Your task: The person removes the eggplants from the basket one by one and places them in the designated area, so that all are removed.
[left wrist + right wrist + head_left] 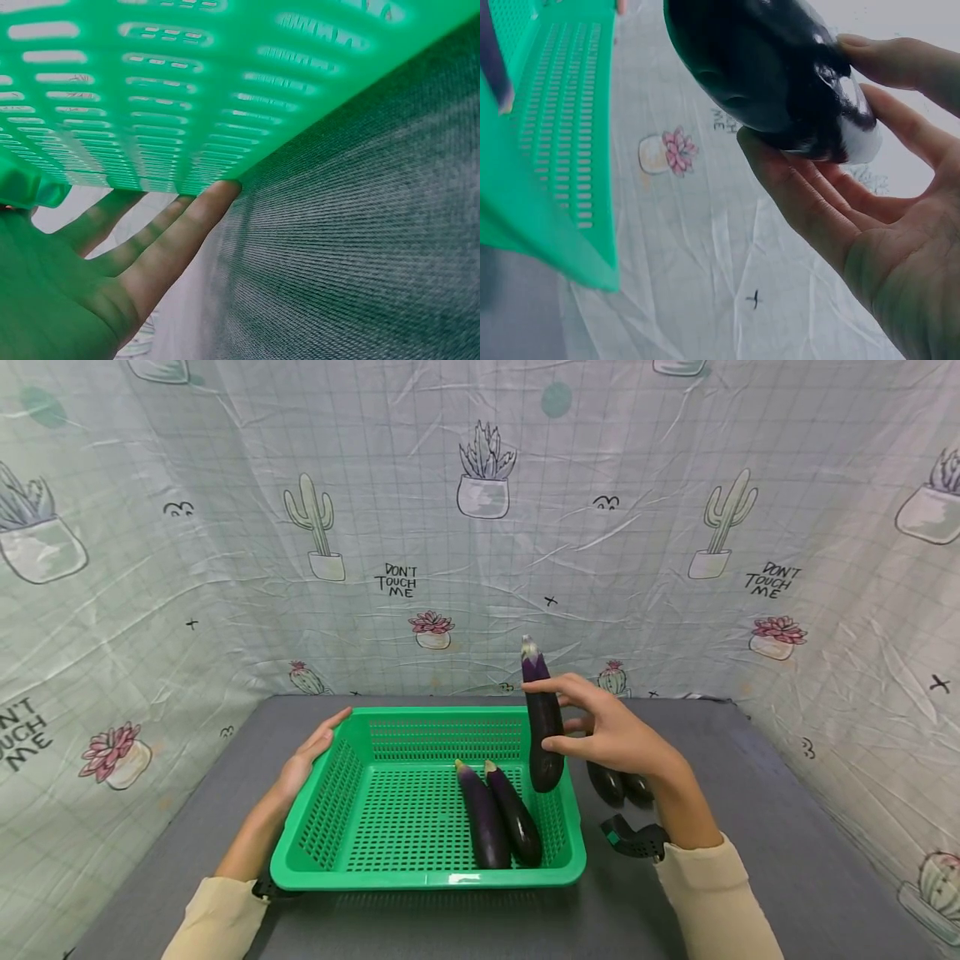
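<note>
Right hand holds 1 eggplant upright over the basket's right rim.

Head view: the right hand grips an eggplant with thumb and fingers curled round its middle; its long axis stands near vertical, stem end up, blunt end hanging just above the right rim of the green basket. 2 eggplants lie side by side inside, along the right wall. 2 more rest on the tabletop behind the right hand, toward the right edge. The left hand lies flat against the basket's left wall, fingers straight.
Left wrist view: straight fingers touch the basket wall.
Right wrist view: fingers curl under the eggplant, the basket to its left.
</note>
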Demonstrator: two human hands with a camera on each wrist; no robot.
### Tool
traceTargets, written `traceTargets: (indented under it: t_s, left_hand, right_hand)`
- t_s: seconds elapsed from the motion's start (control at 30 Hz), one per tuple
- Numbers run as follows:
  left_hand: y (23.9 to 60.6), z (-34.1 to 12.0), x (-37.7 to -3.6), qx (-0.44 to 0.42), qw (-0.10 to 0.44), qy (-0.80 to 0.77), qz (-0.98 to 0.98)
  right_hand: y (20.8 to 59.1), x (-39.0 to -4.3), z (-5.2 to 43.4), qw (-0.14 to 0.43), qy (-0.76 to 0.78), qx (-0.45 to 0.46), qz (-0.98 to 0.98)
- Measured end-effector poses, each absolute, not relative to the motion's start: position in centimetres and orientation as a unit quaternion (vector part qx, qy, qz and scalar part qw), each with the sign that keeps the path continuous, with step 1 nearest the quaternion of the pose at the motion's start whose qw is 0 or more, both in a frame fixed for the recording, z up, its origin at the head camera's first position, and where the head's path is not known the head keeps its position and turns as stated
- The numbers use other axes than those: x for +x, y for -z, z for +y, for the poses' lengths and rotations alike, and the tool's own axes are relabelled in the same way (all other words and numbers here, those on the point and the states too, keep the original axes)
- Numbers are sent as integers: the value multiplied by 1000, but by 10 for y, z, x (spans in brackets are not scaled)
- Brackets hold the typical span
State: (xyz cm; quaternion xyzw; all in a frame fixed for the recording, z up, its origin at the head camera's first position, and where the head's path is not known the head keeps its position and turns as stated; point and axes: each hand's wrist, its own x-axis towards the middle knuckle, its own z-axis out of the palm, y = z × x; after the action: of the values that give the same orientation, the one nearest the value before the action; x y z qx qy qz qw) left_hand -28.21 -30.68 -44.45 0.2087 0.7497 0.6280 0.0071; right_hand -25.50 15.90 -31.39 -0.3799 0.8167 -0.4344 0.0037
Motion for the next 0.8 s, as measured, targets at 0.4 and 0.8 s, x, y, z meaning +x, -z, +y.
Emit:
traceTargets:
  t_s: [0.4,0.8]
  left_hand:
    - [444,-307,-281,210,8,-629,748]
    - [445,-308,-282,212,0,-618,757]
  right_hand:
    - [321,-253,184,-29,430,-374,821]
    - [329,-258,213,-33,419,-360,833]
